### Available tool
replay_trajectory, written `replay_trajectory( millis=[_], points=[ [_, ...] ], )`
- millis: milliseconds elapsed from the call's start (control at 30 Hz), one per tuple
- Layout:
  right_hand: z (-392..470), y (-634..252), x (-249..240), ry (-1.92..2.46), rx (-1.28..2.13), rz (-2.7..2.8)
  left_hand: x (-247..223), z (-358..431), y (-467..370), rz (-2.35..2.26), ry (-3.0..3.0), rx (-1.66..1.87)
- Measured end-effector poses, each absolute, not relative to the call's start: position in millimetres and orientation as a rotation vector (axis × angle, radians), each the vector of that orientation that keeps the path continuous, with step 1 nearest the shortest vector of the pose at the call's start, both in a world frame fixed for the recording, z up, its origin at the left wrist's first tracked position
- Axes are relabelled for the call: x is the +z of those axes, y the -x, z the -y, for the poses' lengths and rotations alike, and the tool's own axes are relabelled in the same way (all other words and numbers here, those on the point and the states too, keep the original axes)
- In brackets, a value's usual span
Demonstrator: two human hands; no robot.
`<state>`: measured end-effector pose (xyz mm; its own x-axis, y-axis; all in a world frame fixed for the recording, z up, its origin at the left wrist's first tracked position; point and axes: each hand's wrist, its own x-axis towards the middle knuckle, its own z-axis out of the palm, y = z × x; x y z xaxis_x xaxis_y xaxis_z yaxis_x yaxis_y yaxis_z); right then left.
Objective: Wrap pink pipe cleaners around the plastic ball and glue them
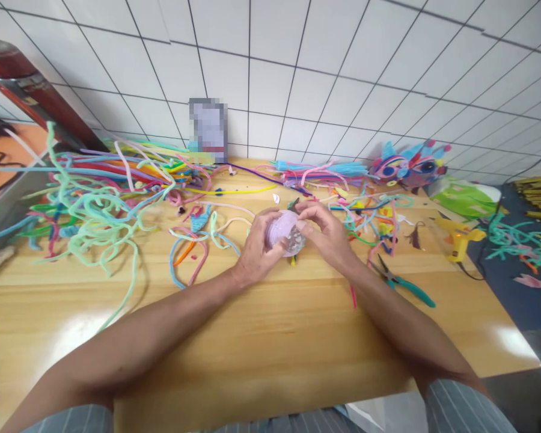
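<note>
My left hand (260, 245) is wrapped round a pale purple round object (278, 231) with ridged sides and a shiny, silvery end facing right. What kind of thing it is, I cannot tell. At its upper right edge is my right hand (323, 231), thumb and forefinger pinched together; whatever lies between them is too small to make out. A small dark piece (294, 205) shows just behind these fingertips. Both hands are raised over the middle of the wooden table (252, 337). Below the purple object a bit of yellow and green peeks out.
Tangled mint-green pipe cleaners (103, 222) cover the left side. Bundled pipe cleaners (324, 174) lie along the tiled wall. Green-handled pliers (406, 285) and a yellow glue gun (457, 237) lie on the right, near a colourful fuzzy figure (410, 165).
</note>
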<state>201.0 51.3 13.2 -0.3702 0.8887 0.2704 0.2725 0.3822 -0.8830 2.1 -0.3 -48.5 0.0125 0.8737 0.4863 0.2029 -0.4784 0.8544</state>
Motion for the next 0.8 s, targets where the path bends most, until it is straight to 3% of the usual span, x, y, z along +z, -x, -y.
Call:
replay_trajectory(
  millis=[467,800],
  points=[
    [-47.0,-195.3,12.8,1.056,1.168,1.739,-43.4,6.6,-1.5,-1.093,-1.725,1.479],
    [-42.8,-191.0,15.7,1.060,1.113,1.772,-35.4,8.2,-4.4,-1.080,-1.528,1.466]
  ],
)
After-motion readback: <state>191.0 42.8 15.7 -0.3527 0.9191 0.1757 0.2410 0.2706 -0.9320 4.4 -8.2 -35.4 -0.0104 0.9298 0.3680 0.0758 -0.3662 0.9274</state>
